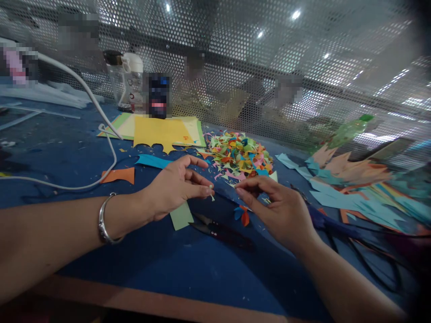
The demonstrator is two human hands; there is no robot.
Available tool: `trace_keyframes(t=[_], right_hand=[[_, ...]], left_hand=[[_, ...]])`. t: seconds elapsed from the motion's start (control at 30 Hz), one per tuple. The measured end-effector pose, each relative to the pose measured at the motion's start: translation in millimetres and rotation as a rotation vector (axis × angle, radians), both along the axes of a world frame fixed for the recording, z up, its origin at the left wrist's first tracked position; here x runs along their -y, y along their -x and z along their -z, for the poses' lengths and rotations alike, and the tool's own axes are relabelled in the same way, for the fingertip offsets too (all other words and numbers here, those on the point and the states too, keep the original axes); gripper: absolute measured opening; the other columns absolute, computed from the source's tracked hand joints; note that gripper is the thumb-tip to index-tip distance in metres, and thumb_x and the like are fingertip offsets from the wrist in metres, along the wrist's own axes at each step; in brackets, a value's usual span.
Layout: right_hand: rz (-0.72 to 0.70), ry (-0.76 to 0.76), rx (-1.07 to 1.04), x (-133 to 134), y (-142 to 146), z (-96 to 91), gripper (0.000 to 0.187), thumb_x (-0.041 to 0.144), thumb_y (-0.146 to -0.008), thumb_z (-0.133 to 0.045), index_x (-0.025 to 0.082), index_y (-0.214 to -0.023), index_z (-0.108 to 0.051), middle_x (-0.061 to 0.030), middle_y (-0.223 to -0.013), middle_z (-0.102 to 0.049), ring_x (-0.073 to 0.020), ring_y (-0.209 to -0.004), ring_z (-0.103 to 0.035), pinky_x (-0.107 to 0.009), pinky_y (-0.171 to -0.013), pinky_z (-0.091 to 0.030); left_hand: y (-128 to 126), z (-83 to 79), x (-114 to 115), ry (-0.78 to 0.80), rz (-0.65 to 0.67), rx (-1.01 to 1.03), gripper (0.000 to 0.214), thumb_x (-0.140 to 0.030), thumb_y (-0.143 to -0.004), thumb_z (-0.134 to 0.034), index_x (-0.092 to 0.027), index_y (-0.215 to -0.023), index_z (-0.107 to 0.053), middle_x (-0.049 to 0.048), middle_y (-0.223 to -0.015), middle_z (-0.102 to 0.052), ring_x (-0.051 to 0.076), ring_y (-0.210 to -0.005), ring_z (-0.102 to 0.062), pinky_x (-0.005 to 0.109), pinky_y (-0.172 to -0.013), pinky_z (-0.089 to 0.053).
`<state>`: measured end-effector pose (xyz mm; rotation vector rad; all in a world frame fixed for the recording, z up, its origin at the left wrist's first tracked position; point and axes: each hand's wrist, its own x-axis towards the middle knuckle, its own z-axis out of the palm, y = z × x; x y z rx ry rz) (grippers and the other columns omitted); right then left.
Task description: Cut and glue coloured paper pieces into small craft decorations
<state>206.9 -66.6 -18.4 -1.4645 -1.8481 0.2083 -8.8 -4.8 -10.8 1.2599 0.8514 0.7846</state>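
My left hand (175,186), with a silver bangle on the wrist, pinches a tiny pale green paper piece (212,192) between thumb and forefinger. A light green paper strip (182,215) lies under that hand. My right hand (281,208) hovers just to the right with fingers curled and fingertips close to the small piece; whether it holds anything is hidden. Below and between the hands lie small black snips (218,229) and a little blue and orange folded paper shape (243,214) on the blue table (168,260).
A heap of colourful paper cuttings (239,154) sits behind the hands. Yellow and green sheets (161,130), a clear bottle (126,83) and a white cable (97,112) are at the back left. Cut paper scraps (353,188) spread at right. A perforated metal screen (269,67) stands behind.
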Motion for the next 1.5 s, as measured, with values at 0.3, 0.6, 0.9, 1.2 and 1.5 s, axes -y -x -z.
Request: trace_keyframes(t=[0.3,0.6,0.9,1.2,1.5], right_hand=[[-0.135,-0.061,0.122,2,7,-1.5,0.01,0.028,-0.092,-0.059,0.024,-0.09,-0.068,-0.0028,-0.083,-0.07,-0.0187,-0.078,-0.065,-0.033,-0.076,-0.05],[-0.027,0.113,0.154,2,-14,-9.6,0.017,0.034,-0.091,-0.058,0.023,-0.089,-0.071,-0.0032,-0.084,-0.073,-0.0182,-0.073,-0.065,-0.029,-0.064,-0.049],[-0.093,0.257,0.246,1,-24,-14.0,0.019,0.032,-0.09,-0.055,0.023,-0.088,-0.072,-0.0035,-0.086,-0.074,-0.0182,-0.073,-0.065,-0.028,-0.06,-0.048],[-0.097,0.299,0.261,1,-34,-14.6,0.022,0.034,-0.089,-0.053,0.024,-0.089,-0.073,-0.0037,-0.086,-0.074,-0.0179,-0.07,-0.065,-0.029,-0.059,-0.048],[-0.119,0.31,0.3,3,-37,-20.2,0.021,0.032,-0.089,-0.054,0.024,-0.091,-0.073,-0.0032,-0.087,-0.074,-0.0165,-0.071,-0.065,-0.027,-0.061,-0.048]], left_hand=[[-3,5.6,1,-0.103,0.038,-0.063,0.048,-0.01,-0.069,-0.078,-0.018,-0.108,-0.052,0.0009,-0.079,-0.069,0.014,-0.071,-0.067,0.031,-0.072,-0.052],[1,10.9,-3,-0.346,0.133,-0.159,0.036,-0.013,-0.077,-0.066,-0.019,-0.11,-0.052,0.0046,-0.09,-0.069,0.018,-0.085,-0.07,0.035,-0.083,-0.054],[5,5.2,-4,-0.609,0.014,-0.235,0.014,-0.02,-0.086,-0.06,-0.019,-0.1,-0.06,0.0043,-0.094,-0.067,0.014,-0.085,-0.065,0.028,-0.082,-0.052],[9,-1.8,0,-0.677,0.007,-0.335,0.007,-0.024,-0.087,-0.06,-0.019,-0.091,-0.064,0.0036,-0.09,-0.071,0.015,-0.081,-0.066,0.027,-0.076,-0.052],[12,-4.7,-2,-0.75,-0.024,-0.39,0.007,-0.017,-0.085,-0.06,-0.019,-0.089,-0.066,0.0016,-0.086,-0.071,0.011,-0.074,-0.064,0.022,-0.067,-0.05]])
